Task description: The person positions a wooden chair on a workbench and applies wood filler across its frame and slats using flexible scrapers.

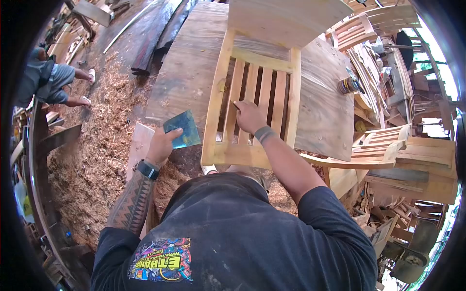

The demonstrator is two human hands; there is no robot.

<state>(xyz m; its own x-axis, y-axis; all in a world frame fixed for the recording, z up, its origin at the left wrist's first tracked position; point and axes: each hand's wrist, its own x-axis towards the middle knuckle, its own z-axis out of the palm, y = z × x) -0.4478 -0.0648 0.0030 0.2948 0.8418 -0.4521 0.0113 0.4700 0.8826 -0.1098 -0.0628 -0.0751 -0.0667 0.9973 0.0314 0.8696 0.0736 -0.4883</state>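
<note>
My left hand [162,144] grips a flat teal square sheet [182,130] by its near-left edge, thumb on top; some smears show on its face. Reaching over the wooden chair [219,104], my right hand [251,117] has its fingers closed at the slats, left of the middle. A small dark tip [236,104] pokes out beyond those fingers; the rest of that thing is hidden in the hand. The chair frame is pale wood with several upright slats [265,89] and a wide panel [286,19] at its far end.
A plywood table [323,109] lies under the chair, with a can [347,85] near its right edge. More slatted chair parts [374,151] stand at right. Wood shavings [92,169] cover the floor at left, where another person [56,80] is. Dark planks [158,36] lie behind.
</note>
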